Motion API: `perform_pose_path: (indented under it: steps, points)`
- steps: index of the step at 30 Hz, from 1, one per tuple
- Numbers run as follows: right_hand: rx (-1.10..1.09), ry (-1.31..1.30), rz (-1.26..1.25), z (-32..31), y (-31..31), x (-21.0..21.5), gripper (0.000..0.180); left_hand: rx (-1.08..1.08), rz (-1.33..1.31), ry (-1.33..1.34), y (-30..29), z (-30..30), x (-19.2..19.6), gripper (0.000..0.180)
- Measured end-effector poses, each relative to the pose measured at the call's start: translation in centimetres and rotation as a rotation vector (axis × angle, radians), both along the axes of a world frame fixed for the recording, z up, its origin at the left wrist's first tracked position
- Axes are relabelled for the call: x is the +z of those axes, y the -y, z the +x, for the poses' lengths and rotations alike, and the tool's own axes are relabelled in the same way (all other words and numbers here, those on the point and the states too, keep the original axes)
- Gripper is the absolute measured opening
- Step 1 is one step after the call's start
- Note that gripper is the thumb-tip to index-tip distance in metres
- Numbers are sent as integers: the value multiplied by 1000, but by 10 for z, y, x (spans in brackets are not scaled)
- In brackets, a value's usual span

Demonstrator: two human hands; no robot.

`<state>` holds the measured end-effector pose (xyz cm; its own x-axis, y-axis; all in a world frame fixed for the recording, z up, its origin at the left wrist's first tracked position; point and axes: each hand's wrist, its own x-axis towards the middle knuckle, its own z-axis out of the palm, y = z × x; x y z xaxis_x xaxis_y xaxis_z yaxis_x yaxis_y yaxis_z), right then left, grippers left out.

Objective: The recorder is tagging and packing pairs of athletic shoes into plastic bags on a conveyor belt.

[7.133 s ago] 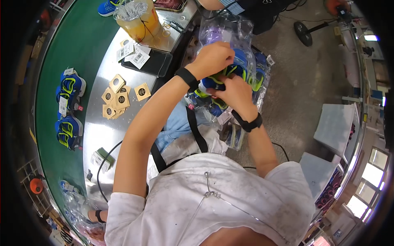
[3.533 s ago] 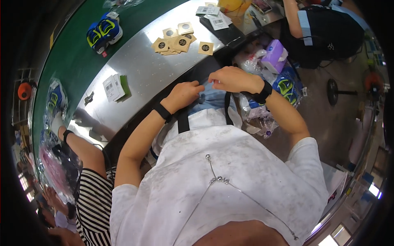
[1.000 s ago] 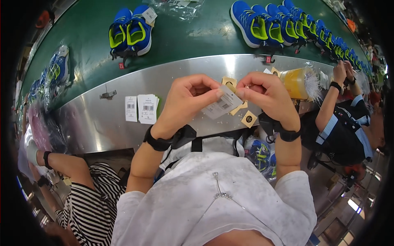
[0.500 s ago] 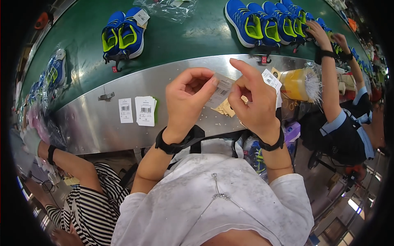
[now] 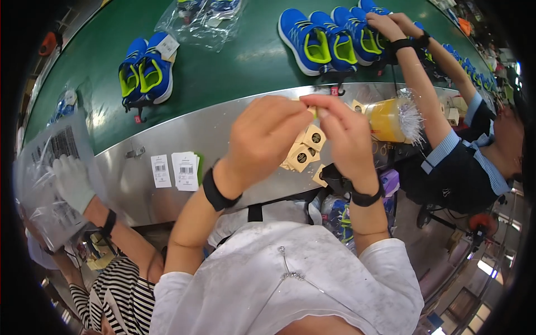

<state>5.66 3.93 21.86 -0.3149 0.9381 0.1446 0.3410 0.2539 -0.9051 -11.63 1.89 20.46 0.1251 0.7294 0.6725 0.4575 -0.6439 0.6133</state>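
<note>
**Both hands joined over a small tag at frame centre**

Compared with half a second ago, the left hand (image 5: 267,139) and right hand (image 5: 347,137) have closed toward each other; the white printed tag then raised in the right fingers is gone from view, and the fingertips now meet at the upper centre of the frame. Between them only a small pale tag with a yellow-green edge (image 5: 311,110) shows; both sets of fingers are pinched together on it, though most of it is hidden.

Directly below the hands, a loose pile of tan square card tags with dark round centres (image 5: 304,152) lies on the brushed, reflective steel bench (image 5: 184,131); the cards are flat, matte and overlapping. At left centre, white rectangular barcode labels (image 5: 177,169) lie flat on the same steel.

Behind the bench runs a dull green conveyor belt (image 5: 234,56); on it, at upper left, a pair of blue mesh shoes with yellow-green lining (image 5: 144,71); at upper centre, a row of like blue shoes (image 5: 329,39). Right of the hands, a clear crinkled plastic bag with orange contents (image 5: 391,118) lies on the steel.

At the right edge, a co-worker's arm in a dark sleeve (image 5: 424,72) reaches to the shoe row; at the left edge, a white-gloved hand (image 5: 71,181) grips a clear printed plastic bag (image 5: 47,167).
</note>
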Motion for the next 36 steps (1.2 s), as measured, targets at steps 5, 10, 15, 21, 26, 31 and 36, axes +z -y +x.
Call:
perform_pose_path:
  steps: [5,10,15,21,26,31,36]
  points:
    - [-100,-363,-429,39,-31,14,9,-192,493,-412,-57,33,15,23]
    - [-372,290,544,67,-72,-14,8,-283,239,-491,-113,69,-4,17]
    - [-488,235,565,74,-115,-19,8,-180,-310,-643,-185,96,-75,41]
    - [-284,-56,72,66,-197,-14,17,-341,-253,-635,-214,70,-103,33]
    - [-12,702,208,42,-257,-47,20,-368,-307,-688,-228,-34,-94,29]
    - [256,897,50,1,-281,-86,27,-201,-233,-502,-261,-59,-66,22]
    - [52,615,34,-25,-296,-103,20,-350,-629,-392,-336,-50,-83,15]
